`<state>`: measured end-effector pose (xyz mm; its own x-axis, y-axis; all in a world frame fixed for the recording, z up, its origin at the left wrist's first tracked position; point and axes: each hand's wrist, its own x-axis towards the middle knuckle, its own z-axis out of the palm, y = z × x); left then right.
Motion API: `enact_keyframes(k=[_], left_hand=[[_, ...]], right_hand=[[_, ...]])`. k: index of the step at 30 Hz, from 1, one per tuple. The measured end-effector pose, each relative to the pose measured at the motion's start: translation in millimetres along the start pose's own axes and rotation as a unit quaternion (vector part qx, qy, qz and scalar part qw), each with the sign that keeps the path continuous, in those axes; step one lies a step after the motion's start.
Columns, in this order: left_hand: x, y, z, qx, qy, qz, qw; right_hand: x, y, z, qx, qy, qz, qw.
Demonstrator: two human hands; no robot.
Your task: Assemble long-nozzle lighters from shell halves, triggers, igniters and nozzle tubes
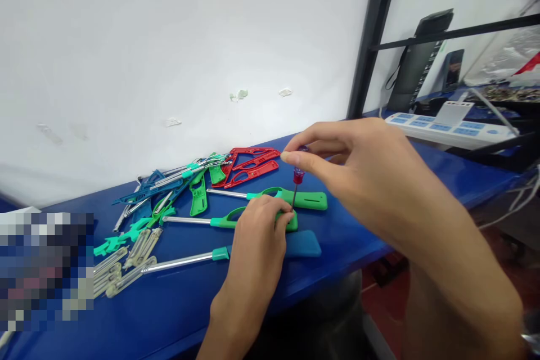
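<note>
My right hand pinches the purple handle of a small screwdriver between thumb and fingers. The screwdriver stands nearly upright, its tip down at the handle of a green long-nosed lighter. Closed around that lighter's handle, my left hand has its fingertips beside the screwdriver tip and hides part of the handle. Just behind lies a second green lighter with a silver tube. A blue lighter with a teal collar lies in front, partly under my left hand.
On the blue table, red shell halves, a green shell half, a pile of blue shells and metal tubes, teal pieces and clear fuel tanks lie left and behind. A white power strip sits behind the black post.
</note>
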<state>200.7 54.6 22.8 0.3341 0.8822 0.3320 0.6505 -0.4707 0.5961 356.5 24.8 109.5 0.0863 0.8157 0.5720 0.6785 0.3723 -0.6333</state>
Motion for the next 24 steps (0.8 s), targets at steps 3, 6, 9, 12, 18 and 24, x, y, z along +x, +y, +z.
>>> enact_keyframes(k=[3,6,9,12,18,24], left_hand=[[-0.9,-1.0,-0.5,-0.005,-0.003,0.001,1.0],[-1.6,-1.9,-0.8,-0.003,-0.006,0.007,1.0],[-1.4,-2.0,-0.3,-0.002,-0.01,0.011,1.0],[-1.0,-2.1,0.4,-0.003,-0.012,0.019,1.0],[-0.8,-3.8,1.6,-0.004,-0.008,0.021,1.0],[-0.7,-4.9,-0.1,-0.002,-0.005,0.024,1.0]], right_hand=[[0.2,0.3,-1.0,-0.015,-0.003,0.0,1.0],[-1.1,0.3,-0.8,-0.027,0.005,-0.008,1.0],[-2.1,-0.3,-0.7,-0.03,0.007,-0.006,1.0],[-2.0,-0.1,-1.5,-0.036,0.0,-0.009,0.999],[-0.7,4.4,-3.3,-0.036,-0.027,0.002,0.999],[-0.6,5.1,-4.0,-0.009,-0.052,0.016,0.999]])
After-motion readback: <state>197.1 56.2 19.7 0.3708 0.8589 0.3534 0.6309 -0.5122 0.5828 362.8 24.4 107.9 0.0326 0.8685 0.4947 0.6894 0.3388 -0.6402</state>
